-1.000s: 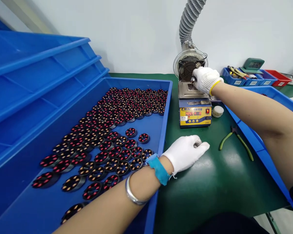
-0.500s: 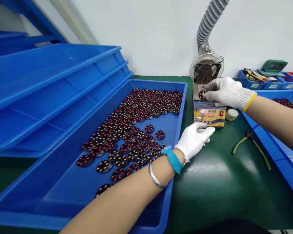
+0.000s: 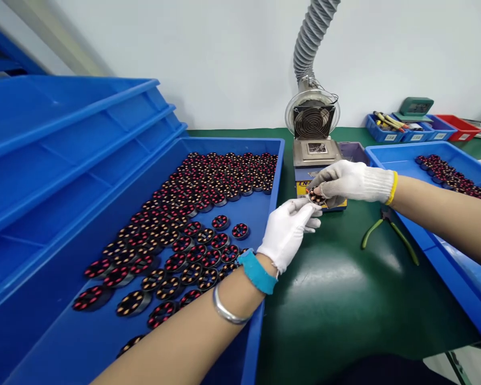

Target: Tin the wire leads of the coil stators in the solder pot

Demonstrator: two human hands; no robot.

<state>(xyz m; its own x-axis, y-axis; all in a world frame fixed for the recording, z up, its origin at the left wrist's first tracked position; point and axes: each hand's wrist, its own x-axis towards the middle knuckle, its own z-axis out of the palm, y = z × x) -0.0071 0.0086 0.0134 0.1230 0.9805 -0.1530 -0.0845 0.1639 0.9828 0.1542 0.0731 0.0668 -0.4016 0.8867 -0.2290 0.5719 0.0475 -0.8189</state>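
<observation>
My right hand (image 3: pixel 347 182), in a white glove with a yellow cuff, pinches a small round wound coil part (image 3: pixel 316 197) in front of the solder pot (image 3: pixel 318 160). My left hand (image 3: pixel 286 230), in a white glove with a blue wrist strap, reaches up with its fingertips touching the same part. Both hands meet above the green mat (image 3: pixel 344 299), just right of the large blue tray (image 3: pixel 270 214), where several like coil parts (image 3: pixel 208 208) lie.
A fume fan with a grey hose (image 3: pixel 312 115) stands behind the solder pot. Green-handled cutters (image 3: pixel 388 235) lie on the mat to the right. A second blue tray (image 3: pixel 425 214) at right holds more coil parts. Empty blue trays (image 3: pixel 72 144) are stacked at left; small bins (image 3: pixel 417 128) sit at back.
My right hand has drawn back from the solder pot with the coil part, down and toward me. My left hand rose off the mat to meet it.
</observation>
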